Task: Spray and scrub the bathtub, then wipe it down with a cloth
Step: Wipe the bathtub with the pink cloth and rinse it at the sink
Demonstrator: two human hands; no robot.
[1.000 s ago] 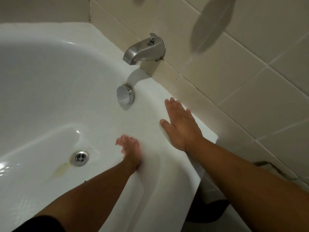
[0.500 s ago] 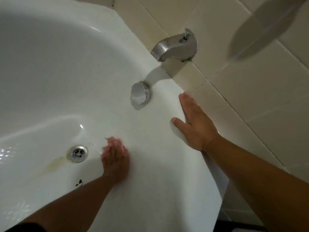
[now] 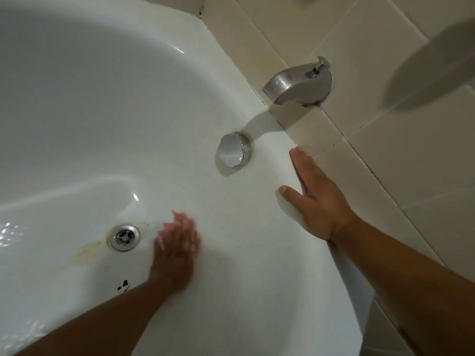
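Observation:
The white bathtub fills the left and middle of the head view. My left hand lies flat inside the tub on the sloped end wall, just right of the metal drain; it is motion-blurred, fingers straight, and holds nothing. My right hand rests flat on the tub's rim beside the tiled wall, fingers straight and together, thumb spread toward the basin. No spray bottle, scrubber or cloth is in view.
A metal spout sticks out of the beige tiled wall above the round chrome overflow cap. A yellowish stain lies left of the drain and a small dark chip near my left forearm.
My left hand has slid down the tub's end wall toward the drain. My right hand has stayed flat on the rim. The camera has swung left and downward.

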